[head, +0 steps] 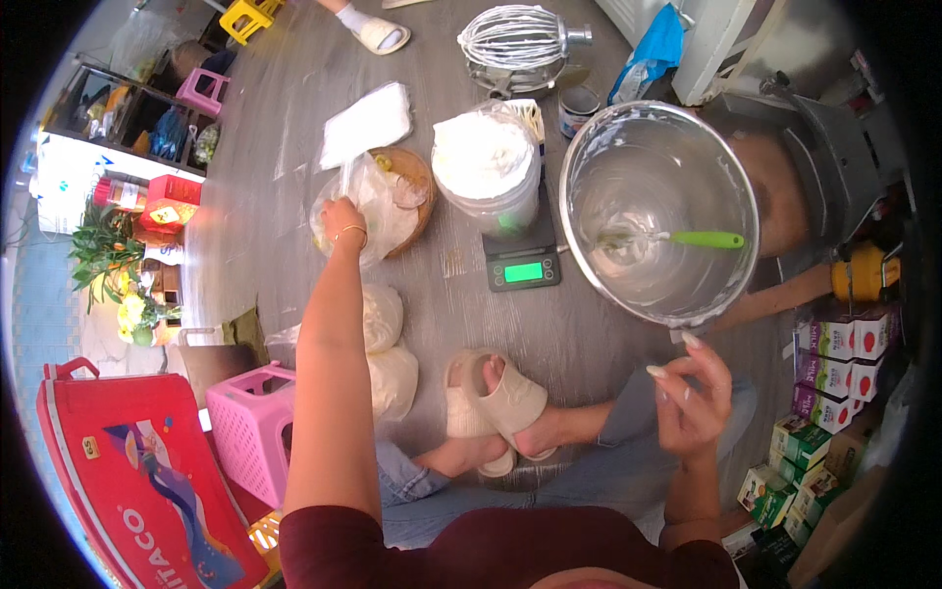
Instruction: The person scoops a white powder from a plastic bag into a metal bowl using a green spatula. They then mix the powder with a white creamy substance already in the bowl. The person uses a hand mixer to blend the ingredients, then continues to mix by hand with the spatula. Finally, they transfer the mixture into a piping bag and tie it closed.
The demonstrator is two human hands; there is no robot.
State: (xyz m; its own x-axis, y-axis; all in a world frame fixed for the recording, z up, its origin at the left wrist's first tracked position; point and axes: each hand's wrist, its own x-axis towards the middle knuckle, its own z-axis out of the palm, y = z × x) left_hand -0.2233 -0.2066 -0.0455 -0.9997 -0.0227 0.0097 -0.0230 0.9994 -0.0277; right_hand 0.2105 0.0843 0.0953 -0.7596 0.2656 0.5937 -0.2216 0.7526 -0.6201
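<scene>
My left hand (344, 223) is at a clear plastic bag (372, 188), over the left part of a round wooden board (425, 173); whether its fingers grip the bag is hard to tell. My right hand (692, 394) is raised with fingers bent and apart, holding nothing, below the rim of a large metal mixing bowl (655, 291). Inside that bowl lies a spatula with a green handle (706, 239), and white cream smears its wall. A clear tub of white cream (486, 166) stands on a digital kitchen scale (524, 272). Beyond the board lies a stack of white plastic bags (368, 125).
Filled pale bags (390, 375) lie beside my left forearm. A whisk attachment (511, 40) and an open can (578, 107) stand beyond the tub. At left are a pink stool (250, 434) and a red cooler box (147, 471); milk cartons (824, 368) stand at right. Another person's foot (379, 33) shows.
</scene>
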